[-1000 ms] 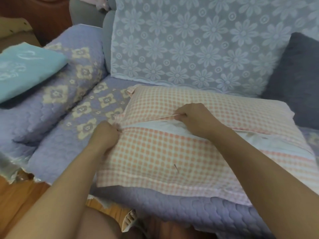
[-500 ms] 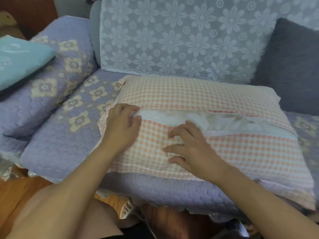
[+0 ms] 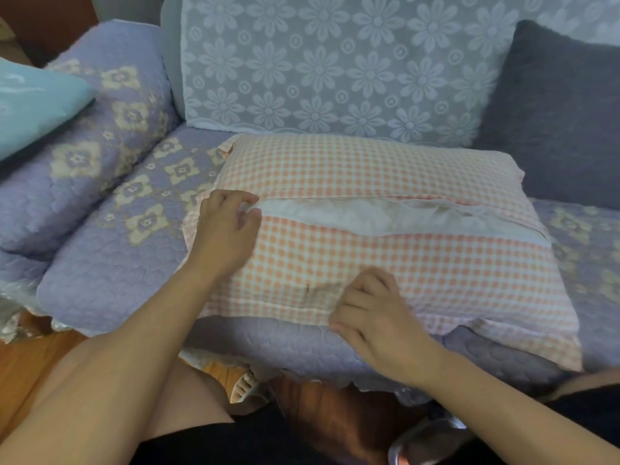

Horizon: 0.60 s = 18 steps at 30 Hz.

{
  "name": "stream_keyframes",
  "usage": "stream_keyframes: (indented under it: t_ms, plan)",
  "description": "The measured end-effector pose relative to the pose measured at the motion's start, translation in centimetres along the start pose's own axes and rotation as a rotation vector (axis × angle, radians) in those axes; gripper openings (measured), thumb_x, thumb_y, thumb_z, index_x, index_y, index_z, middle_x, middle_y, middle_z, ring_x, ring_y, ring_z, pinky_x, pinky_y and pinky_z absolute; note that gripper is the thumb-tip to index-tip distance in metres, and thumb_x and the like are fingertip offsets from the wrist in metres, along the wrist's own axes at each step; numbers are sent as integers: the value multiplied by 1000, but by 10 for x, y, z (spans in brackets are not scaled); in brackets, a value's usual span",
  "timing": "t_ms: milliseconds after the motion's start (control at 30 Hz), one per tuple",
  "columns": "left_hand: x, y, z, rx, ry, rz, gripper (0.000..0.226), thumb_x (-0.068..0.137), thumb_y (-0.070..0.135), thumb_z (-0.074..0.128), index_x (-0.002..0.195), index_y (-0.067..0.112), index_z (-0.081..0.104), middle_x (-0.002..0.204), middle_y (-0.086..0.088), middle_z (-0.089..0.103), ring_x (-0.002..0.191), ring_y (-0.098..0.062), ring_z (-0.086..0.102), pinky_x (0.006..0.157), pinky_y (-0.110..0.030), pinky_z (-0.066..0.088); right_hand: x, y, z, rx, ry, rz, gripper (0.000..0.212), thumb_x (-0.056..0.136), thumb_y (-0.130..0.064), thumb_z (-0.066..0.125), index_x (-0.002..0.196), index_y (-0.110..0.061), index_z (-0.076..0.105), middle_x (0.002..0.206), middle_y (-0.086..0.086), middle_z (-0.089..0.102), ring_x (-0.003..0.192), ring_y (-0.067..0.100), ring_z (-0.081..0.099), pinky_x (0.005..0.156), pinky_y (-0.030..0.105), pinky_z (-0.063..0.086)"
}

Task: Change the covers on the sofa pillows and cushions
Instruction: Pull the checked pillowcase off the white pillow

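**Two Hands on the Cover: Removal Step, Opening Undone**

Two hands work one pillow, which lies flat on the sofa seat, its far edge just below the lace backrest throw. I use the pillow as the reference for all positions.

**Current state**
- The checked cover has a long opening across the middle of the pillow. It gapes, and the white insert shows through it.
- My left hand is at the left end of the opening. Its fingers are curled, and they pinch the edge of the cover there.
- My right hand is at the near edge of the pillow, fingers curled on the cover fabric. I judge that it is gripping the cover, but the contact is partly hidden.

**Step in hand**
I judge this to be the removal of the old cover. The opening is undone; the insert is not yet out.

**Next move calls for**
1. Hold the cover edge firmly with the left hand.
2. Put the right hand into the opening and grip the insert.
3. Pull the insert out while the left hand draws the cover back. The insert is soft and will bunch; free its corners one at a time.

**Nearby**
- A teal cushion lies to the left of the pillow, on the armrest.
- A dark grey cushion leans behind the right end of the pillow.
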State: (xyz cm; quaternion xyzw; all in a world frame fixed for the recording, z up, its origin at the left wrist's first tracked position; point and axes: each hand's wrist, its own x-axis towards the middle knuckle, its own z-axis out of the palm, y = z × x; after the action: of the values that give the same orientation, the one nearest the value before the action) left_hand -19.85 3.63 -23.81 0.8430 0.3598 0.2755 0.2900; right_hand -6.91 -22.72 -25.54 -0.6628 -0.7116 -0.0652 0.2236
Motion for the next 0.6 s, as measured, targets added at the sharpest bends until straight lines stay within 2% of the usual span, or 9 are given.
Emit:
stream_keyframes:
  t_ms: [67,133,200,233,267,367,400,500,600]
  plan:
    - [-2,-3,0,35,7,39,28,102,36,50,127,28,59,121,11,38,119,-11,38,108,-41,40,-31,-1,2,-16,-329,100,37,105,-41,39,79,-24,60,78,-7,58,81,17,50,89,37,44]
    - [-3,-2,1,98,36,106,30,101,33,50,128,22,60,123,4,44,120,-19,41,106,-42,40,-58,6,11,-23,-660,175,44,102,-48,29,92,-25,65,90,-3,66,87,21,59,78,42,49]
    - [-5,4,2,158,55,220,33,99,31,49,127,17,61,124,-4,49,118,-23,43,104,-40,39,-70,12,11,59,-783,175,27,97,-34,45,121,-34,58,117,-7,64,102,19,59,77,44,52]
    - [-5,7,3,169,49,274,33,98,30,50,125,16,62,124,-4,51,117,-24,44,103,-39,38,-70,12,10,76,-764,182,39,95,-25,53,132,-38,49,130,-9,56,104,18,58,77,44,52]
    - [-7,11,5,159,30,318,32,97,28,50,124,16,62,124,-4,52,117,-23,45,103,-37,37,-66,11,10,82,-678,196,49,94,-21,58,138,-38,43,136,-10,48,102,18,57,76,42,52]
    - [-13,21,13,90,-41,360,30,96,24,49,121,18,64,122,2,52,118,-17,43,103,-33,36,-16,-11,2,112,-162,216,37,96,-28,63,131,-23,54,124,-6,51,84,9,55,71,21,46]
    - [-13,22,15,81,-50,352,29,96,24,49,121,19,65,122,4,51,119,-15,43,104,-33,36,1,-17,5,129,-27,207,35,96,-29,65,129,-19,57,119,-4,53,82,7,54,70,19,45]
    - [-12,24,14,22,-57,287,25,98,17,53,119,20,65,119,9,50,117,-10,41,103,-27,35,40,-18,20,71,89,235,37,93,-29,69,126,-14,64,113,-1,57,87,14,59,67,27,50]
    - [-12,24,6,-29,-61,230,23,97,13,57,117,18,66,117,8,51,115,-11,44,100,-23,36,49,-11,32,52,222,220,14,94,-24,68,98,-14,76,93,-2,64,80,16,60,64,31,53]
